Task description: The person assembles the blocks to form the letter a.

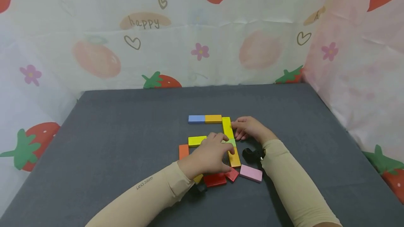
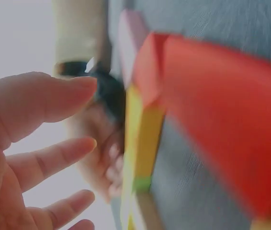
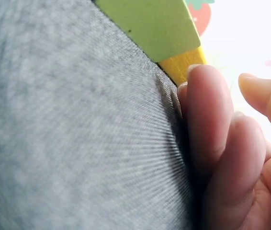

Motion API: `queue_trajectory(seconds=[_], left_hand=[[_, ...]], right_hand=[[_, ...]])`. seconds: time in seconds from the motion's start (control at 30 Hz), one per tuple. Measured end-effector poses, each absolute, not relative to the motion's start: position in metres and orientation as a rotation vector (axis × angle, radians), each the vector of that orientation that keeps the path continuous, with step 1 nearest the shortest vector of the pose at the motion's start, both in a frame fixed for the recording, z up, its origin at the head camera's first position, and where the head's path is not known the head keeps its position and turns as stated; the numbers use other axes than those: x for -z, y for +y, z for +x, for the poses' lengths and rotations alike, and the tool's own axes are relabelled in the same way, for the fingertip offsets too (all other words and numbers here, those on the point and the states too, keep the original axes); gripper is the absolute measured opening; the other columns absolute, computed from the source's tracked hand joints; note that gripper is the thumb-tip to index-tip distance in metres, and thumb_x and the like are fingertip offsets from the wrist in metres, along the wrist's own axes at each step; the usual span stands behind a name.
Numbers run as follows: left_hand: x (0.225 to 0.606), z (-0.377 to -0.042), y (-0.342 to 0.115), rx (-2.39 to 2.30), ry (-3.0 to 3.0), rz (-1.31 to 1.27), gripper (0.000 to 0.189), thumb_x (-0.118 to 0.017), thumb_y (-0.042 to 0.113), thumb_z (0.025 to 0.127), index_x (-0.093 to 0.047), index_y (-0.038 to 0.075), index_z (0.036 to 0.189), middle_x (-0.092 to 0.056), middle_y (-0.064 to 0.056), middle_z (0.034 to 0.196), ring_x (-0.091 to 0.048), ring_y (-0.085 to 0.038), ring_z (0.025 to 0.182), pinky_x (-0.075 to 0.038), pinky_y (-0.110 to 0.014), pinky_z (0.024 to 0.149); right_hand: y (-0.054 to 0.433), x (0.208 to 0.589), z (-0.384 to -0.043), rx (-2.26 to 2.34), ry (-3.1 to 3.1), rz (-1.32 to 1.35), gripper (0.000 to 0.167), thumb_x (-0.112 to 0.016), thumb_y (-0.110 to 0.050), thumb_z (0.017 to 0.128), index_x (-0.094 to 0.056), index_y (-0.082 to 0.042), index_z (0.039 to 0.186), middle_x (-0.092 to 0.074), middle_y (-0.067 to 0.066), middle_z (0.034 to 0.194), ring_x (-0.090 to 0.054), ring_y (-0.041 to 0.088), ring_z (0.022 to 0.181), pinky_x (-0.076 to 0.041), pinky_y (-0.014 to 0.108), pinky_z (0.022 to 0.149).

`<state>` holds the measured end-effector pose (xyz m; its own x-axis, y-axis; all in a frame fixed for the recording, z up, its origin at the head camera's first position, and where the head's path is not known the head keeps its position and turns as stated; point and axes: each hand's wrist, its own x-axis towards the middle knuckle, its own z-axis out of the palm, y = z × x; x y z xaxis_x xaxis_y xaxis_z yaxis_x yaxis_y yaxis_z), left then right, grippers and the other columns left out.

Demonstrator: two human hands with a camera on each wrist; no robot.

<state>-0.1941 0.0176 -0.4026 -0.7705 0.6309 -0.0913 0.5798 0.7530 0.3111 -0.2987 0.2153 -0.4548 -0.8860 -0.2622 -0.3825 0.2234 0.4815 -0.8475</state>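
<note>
Flat colored blocks lie on the dark cloth, mostly end to end. On the right side of the layout, a yellow block (image 1: 227, 126), a green block (image 1: 231, 142) and an orange block (image 1: 234, 158) form a column. My right hand (image 1: 252, 129) is beside the yellow block, its fingertips at that block's right edge and its thumb apart in the right wrist view. Above the middle of the layout hovers my left hand (image 1: 209, 153), fingers spread and holding nothing; it hides part of the blocks. Near its thumb are a small red block (image 1: 231, 174) and a larger red block (image 1: 215, 180).
A blue block (image 1: 196, 119) and a light orange block (image 1: 213, 118) meet at the top. Another yellow block (image 1: 196, 141) and an orange-red block (image 1: 183, 151) are on the left, a pink block (image 1: 251, 173) at lower right. Printed cloth (image 1: 202, 27) hangs behind the table (image 1: 126, 125).
</note>
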Motion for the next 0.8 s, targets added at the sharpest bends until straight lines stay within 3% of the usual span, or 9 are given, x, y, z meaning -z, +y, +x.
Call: queue_trajectory(seconds=[0.3, 0.53, 0.67, 0.8], left_hand=[[0.379, -0.206, -0.03, -0.572, 2.779, 0.749, 0.04, -0.077, 0.038, 0.071, -0.063, 0.025, 0.107, -0.042, -0.001, 0.125, -0.03, -0.026, 0.118, -0.033, -0.046, 0.093], [0.369, -0.214, -0.075, -0.651, 2.799, 0.65, 0.034, -0.075, 0.03, 0.075, -0.062, 0.022, 0.106, -0.043, -0.004, 0.124, -0.033, -0.028, 0.117, -0.037, -0.046, 0.091], [0.361, -0.219, -0.104, -0.663, 2.84, 0.597, 0.034, -0.071, 0.025, 0.079, -0.06, 0.017, 0.11, -0.044, -0.008, 0.124, -0.034, -0.031, 0.117, -0.037, -0.047, 0.091], [0.353, -0.224, -0.131, -0.679, 2.881, 0.567, 0.034, -0.065, 0.024, 0.084, -0.057, 0.011, 0.115, -0.046, -0.012, 0.124, -0.039, -0.032, 0.117, -0.037, -0.049, 0.093]], right_hand=[[0.218, 0.451, -0.298, 1.4, 2.224, 0.006, 0.031, -0.053, -0.034, 0.091, -0.06, -0.005, 0.091, -0.062, 0.01, 0.072, -0.062, 0.018, 0.061, -0.05, 0.027, 0.058], [0.23, 0.435, -0.296, 1.385, 2.264, 0.008, 0.037, -0.049, -0.037, 0.093, -0.059, -0.001, 0.1, -0.061, 0.012, 0.075, -0.062, 0.024, 0.065, -0.052, 0.033, 0.064], [0.241, 0.411, -0.296, 1.331, 2.424, -0.085, 0.041, -0.05, -0.039, 0.092, -0.057, 0.0, 0.1, -0.062, 0.013, 0.08, -0.063, 0.031, 0.075, -0.052, 0.039, 0.071], [0.253, 0.384, -0.288, 1.126, 2.667, -0.198, 0.037, -0.052, -0.042, 0.09, -0.057, -0.006, 0.1, -0.062, 0.013, 0.091, -0.06, 0.032, 0.087, -0.049, 0.042, 0.078]])
